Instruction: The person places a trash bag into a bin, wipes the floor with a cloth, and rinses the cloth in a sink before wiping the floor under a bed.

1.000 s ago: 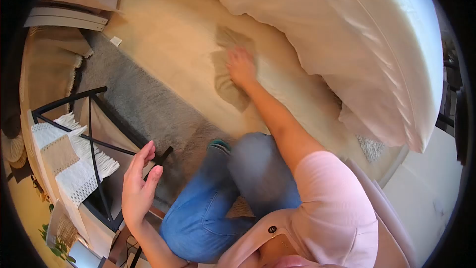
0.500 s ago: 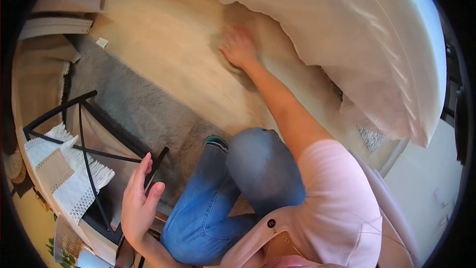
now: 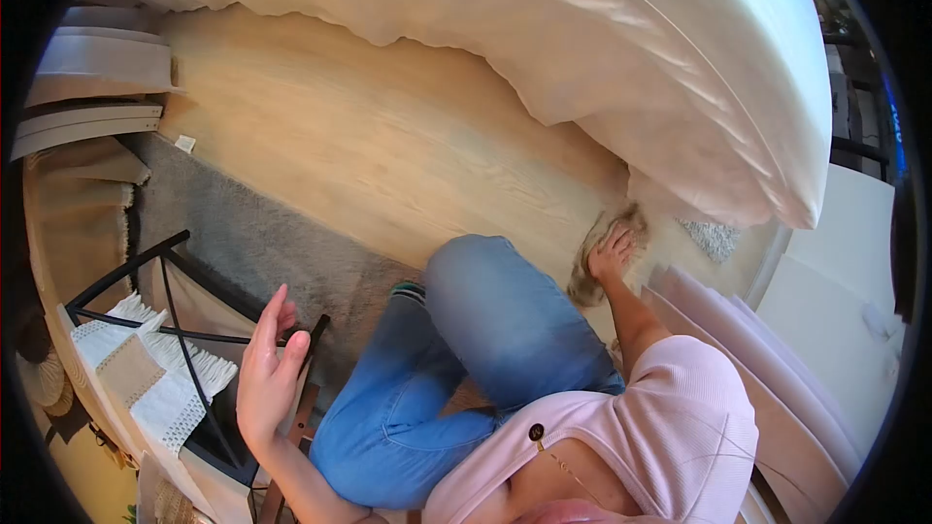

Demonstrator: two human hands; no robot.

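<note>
My right hand (image 3: 613, 250) reaches down to the floor at the right of my bent knee. It presses on a crumpled brownish cloth (image 3: 585, 283), blurred by motion, with the fingers over it. My left hand (image 3: 267, 369) is raised at the lower left, with its fingers straight, the thumb apart and nothing in it. It is nearest to a black metal frame (image 3: 316, 335), which partly shows behind the fingers. The light wood floor (image 3: 388, 136) stretches ahead of my jeans.
White fabric (image 3: 582, 29) hangs over the floor's far side. A grey rug (image 3: 233, 213) lies at the left. A fringed white and beige cloth (image 3: 131, 369) lies by the black frame. Pale panels (image 3: 757, 378) stand at the right, near a small shaggy grey mat (image 3: 714, 238).
My right hand has swept across the floor from beneath the white fabric's edge toward the right and nearer to me. My left hand keeps its pose. The view has shifted slightly.
</note>
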